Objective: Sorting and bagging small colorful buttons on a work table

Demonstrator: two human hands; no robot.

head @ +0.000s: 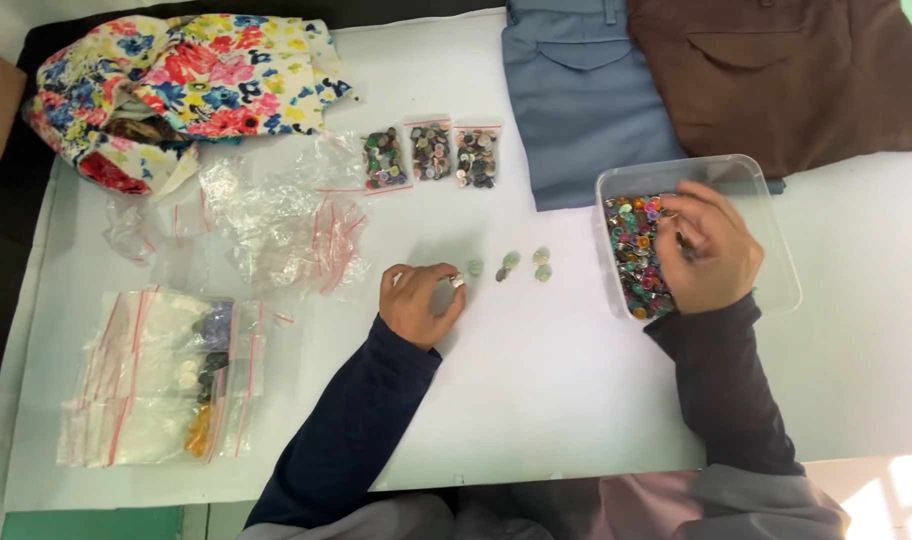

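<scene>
Clear plastic forms the rectangular tub (pixel 771 225) at the right, long axis running away from us, where our right hand (pixel 709 250) is curled among the mixed coloured buttons (pixel 634 250); whether it grips one we cannot tell. Our left hand (pixel 419 300) rests loosely curled, pinching a small pale button (pixel 458 281) beside the row of greenish buttons (pixel 521 265) running left to right on the white tabletop (pixel 536 370). We judge this the sorting step; next calls for picking a matching button.

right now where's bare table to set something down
Free: the white table between the two sleeves, and the strip right of the clear tub. Crowded: the plastic bags at left, and the loose buttons beside the left hand.
</scene>
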